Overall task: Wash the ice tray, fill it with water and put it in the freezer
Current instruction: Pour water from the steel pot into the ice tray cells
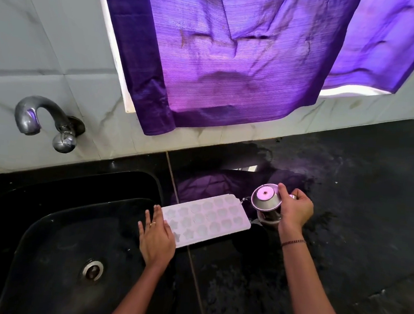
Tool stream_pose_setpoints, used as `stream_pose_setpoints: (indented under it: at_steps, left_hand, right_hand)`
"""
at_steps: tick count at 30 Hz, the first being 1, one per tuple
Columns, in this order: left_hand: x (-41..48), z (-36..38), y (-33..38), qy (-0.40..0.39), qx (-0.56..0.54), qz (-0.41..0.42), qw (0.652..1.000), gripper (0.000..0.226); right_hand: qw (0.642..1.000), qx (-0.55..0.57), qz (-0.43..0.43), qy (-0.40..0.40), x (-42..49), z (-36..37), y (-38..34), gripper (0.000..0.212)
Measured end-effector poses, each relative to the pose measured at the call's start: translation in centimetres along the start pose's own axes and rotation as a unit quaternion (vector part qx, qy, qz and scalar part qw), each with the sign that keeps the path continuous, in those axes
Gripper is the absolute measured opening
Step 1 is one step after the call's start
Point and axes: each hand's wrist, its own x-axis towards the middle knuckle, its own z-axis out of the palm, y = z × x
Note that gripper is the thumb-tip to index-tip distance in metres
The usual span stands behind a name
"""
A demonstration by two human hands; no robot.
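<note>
A white ice tray (pixel 208 219) with several star and flower shaped cells lies flat on the black counter just right of the sink. My left hand (pixel 156 237) rests on its near left end with straight fingers, covering that corner. My right hand (pixel 293 208) grips a small steel cup (pixel 265 200) tilted toward the tray's far right end. A thin stream of water runs from the cup's rim onto that end of the tray.
A black sink (pixel 70 245) with a steel drain (pixel 92 269) fills the lower left. A steel tap (pixel 47 122) juts from the tiled wall above it. A purple cloth (pixel 233 59) hangs over the window. The black counter (pixel 357 218) is wet near the wall.
</note>
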Motion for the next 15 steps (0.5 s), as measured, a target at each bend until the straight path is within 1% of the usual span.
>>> stream_pose_setpoints:
  at_steps: [2, 6, 9, 11, 15]
  left_hand:
    - [-0.03, 0.03, -0.01, 0.000, -0.001, -0.001, 1.000, 0.051]
    - [-0.06, 0.10, -0.06, 0.005, -0.003, 0.001, 1.000, 0.051]
    - [-0.05, 0.11, -0.08, 0.008, -0.004, 0.003, 1.000, 0.059]
    - [-0.06, 0.17, -0.09, 0.010, -0.007, 0.005, 1.000, 0.061]
    - [0.00, 0.20, -0.08, 0.007, -0.009, -0.001, 1.000, 0.050]
  right_hand:
    - [1.000, 0.000, 0.003, 0.001, -0.04, -0.01, -0.09, 0.050]
    - [1.000, 0.014, 0.014, 0.000, -0.23, -0.11, -0.24, 0.051]
    - [0.999, 0.044, 0.026, -0.001, -0.32, -0.16, -0.30, 0.052]
    - [0.997, 0.062, 0.036, -0.002, -0.35, -0.18, -0.34, 0.052]
    - [0.995, 0.084, 0.054, -0.008, -0.67, -0.09, -0.41, 0.051]
